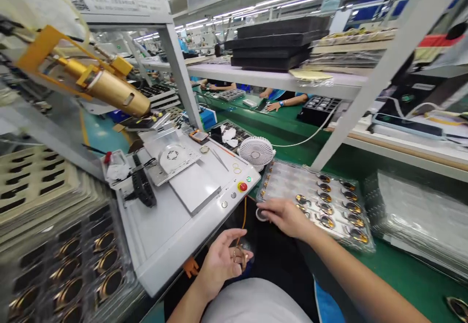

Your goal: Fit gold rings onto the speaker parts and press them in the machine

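My left hand (223, 259) is in front of my body, palm up, with fingers curled around a thin, gold-brown ring-shaped part (240, 257). Between the thumb and fingers of my right hand (288, 218) is a small round pale disc (261, 214), just off the near left corner of a clear plastic tray (281, 186). Round dark parts with gold edges (326, 209) sit in the tray's right-hand columns, while several pockets on the left look bare. Fingers partly cover the disc, so its details cannot be made out.
A white machine base (153, 245) with a red stop button (242, 186) and tweezers (220, 160) is at left, below a gold cylinder head (119, 93). A white fan (256, 152) stands behind the tray. Stacked trays (69, 264) flank the left; a shelf post (380, 69) rises at right.
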Available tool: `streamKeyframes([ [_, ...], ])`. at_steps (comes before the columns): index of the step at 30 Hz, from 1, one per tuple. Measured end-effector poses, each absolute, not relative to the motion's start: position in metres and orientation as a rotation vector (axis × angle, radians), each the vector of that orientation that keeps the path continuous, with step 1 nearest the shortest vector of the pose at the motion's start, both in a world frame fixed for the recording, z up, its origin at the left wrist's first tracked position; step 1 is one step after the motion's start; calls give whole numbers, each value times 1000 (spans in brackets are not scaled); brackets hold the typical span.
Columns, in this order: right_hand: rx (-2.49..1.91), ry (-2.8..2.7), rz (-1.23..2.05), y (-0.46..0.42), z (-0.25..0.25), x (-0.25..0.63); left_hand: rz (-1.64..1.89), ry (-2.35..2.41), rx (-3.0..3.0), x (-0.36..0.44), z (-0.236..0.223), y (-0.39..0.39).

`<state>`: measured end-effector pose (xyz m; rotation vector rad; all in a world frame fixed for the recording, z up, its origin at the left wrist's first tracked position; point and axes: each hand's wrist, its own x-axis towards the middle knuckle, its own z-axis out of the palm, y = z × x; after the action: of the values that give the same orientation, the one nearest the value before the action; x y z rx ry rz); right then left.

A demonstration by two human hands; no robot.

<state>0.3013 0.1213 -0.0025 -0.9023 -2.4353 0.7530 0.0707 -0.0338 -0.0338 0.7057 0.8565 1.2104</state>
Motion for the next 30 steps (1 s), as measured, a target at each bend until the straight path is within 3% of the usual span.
streamKeyframes([
  [4,-406,-2252,1020,87,7,265,1187,748,707,62,-25,-32],
  [23,-133,-2425,1129,82,17,201,1467,739,526,37,-43,-65],
  [25,-208,-2384,1117,92,21,193,1517,768,505,35,-40,-63],
  [30,-1014,-2092,1226,148,26,154,1540,837,554,29,-33,-59],
])
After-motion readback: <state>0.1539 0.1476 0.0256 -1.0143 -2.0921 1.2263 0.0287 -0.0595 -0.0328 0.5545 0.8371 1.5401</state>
